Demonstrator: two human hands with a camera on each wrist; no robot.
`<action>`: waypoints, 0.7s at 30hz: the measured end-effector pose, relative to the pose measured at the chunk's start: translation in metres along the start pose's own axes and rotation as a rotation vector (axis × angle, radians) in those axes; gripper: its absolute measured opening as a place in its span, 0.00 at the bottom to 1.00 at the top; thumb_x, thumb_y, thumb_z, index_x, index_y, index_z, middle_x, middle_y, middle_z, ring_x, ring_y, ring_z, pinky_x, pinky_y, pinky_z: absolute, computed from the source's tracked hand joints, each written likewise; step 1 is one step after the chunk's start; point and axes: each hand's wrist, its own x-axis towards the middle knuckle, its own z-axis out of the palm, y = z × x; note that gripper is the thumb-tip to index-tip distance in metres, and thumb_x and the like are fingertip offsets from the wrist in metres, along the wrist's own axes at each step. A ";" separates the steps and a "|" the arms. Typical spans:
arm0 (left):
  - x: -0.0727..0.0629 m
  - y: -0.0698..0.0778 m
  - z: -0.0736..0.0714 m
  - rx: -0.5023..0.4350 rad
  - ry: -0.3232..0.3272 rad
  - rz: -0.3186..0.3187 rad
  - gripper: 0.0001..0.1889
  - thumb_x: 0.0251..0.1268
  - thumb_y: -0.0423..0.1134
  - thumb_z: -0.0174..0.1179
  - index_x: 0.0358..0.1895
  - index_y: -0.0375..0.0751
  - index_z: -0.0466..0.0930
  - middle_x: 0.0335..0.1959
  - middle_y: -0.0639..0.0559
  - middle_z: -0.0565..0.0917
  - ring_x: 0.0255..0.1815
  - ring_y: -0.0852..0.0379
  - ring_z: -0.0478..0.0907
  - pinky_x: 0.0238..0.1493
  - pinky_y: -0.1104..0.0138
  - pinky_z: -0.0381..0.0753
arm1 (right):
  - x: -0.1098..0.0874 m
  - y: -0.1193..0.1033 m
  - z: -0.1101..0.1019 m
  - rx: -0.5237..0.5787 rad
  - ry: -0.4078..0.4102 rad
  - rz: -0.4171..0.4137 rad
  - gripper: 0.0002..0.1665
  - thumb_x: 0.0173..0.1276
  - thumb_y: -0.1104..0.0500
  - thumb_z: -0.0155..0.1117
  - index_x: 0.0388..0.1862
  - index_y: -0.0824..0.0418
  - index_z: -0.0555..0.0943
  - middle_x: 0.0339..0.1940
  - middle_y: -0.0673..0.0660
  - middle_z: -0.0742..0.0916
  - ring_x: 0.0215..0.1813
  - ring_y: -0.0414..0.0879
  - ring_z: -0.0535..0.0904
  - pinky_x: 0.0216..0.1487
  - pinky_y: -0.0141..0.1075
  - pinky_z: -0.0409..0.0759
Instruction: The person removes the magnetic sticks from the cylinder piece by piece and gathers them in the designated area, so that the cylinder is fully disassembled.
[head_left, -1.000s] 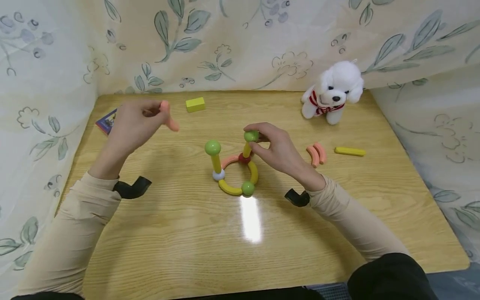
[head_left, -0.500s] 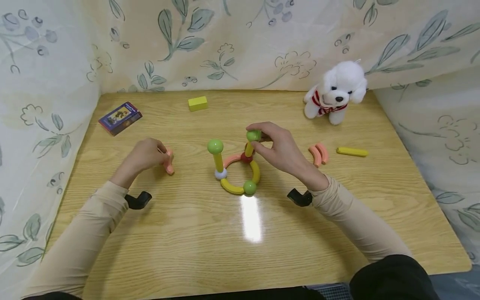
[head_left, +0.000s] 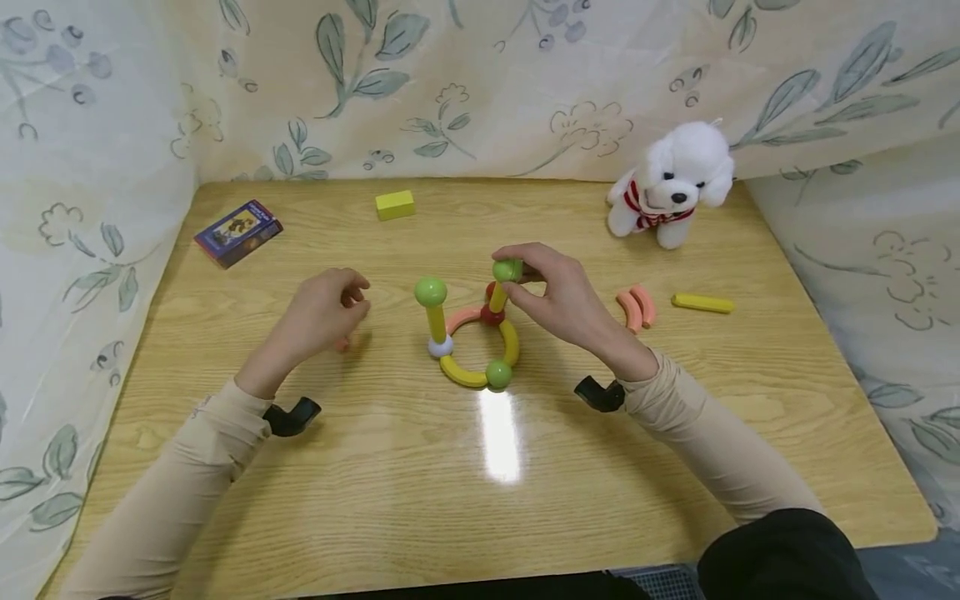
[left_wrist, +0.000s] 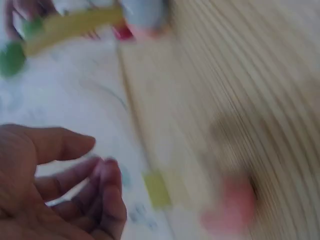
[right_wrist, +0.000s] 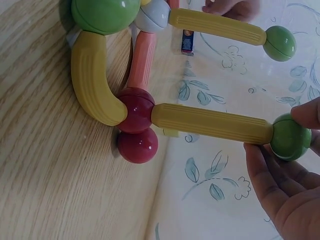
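Observation:
My right hand pinches a green ball at the top of a straight yellow rod. The rod rises from a red ball in a ring of curved yellow and pink rods; a second red ball touches the first. Another upright yellow rod stands on a white ball, topped by a green ball. Left of the ring, my left hand hovers with loosely bent fingers and holds nothing. Below it a pink curved piece, blurred, lies on the table, mostly hidden in the head view.
Two pink curved rods and a yellow rod lie to the right. A white toy dog stands at the back right. Along the back are a yellow block and a small printed box.
My left hand came down from the back left with the pink piece, let go of it on the table and moved slightly right. My right hand stayed at the green ball.

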 end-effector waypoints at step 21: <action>-0.002 0.040 0.065 -0.315 0.003 0.175 0.15 0.64 0.34 0.63 0.52 0.34 0.78 0.42 0.42 0.83 0.39 0.50 0.82 0.40 0.62 0.82 | 0.003 0.001 0.006 0.353 -0.058 0.304 0.27 0.68 0.62 0.65 0.65 0.59 0.73 0.50 0.61 0.84 0.38 0.47 0.85 0.38 0.36 0.85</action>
